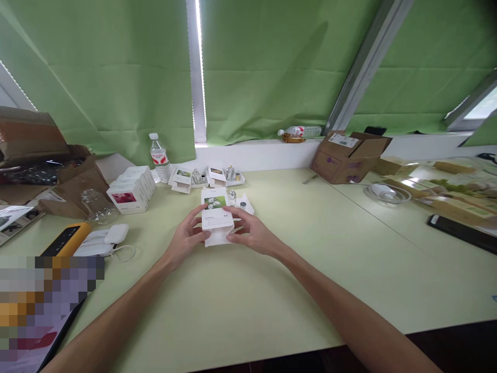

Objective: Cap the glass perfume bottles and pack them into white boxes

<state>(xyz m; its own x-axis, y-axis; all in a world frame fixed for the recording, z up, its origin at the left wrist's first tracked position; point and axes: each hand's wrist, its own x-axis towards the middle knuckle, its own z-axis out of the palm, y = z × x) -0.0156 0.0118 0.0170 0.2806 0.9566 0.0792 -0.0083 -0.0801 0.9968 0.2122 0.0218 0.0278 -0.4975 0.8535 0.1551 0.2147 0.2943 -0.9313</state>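
Note:
Between both hands is a small white carton (217, 221) with a flower picture on its face; its near end flap hangs open. My left hand (189, 228) grips the carton's left side, fingers on top and thumb low by the flap. On the other side my right hand (248, 230) holds it the same way. Just behind the carton lies a white tray (248, 203) with a small silvery bottle (232, 197) and a dark-topped cap piece. Farther back, two more open white cartons (181, 178) sit beside trays (235, 180) of similar silvery items.
Stacked white boxes (130, 191), an upright water bottle (159, 158) and a clear jar (97, 206) stand at the left. A yellow power strip (72, 238) and a white earbud case (116, 233) lie nearer. At the back right is a cardboard box (345, 158), with a coiled cable (387, 194) beside it.

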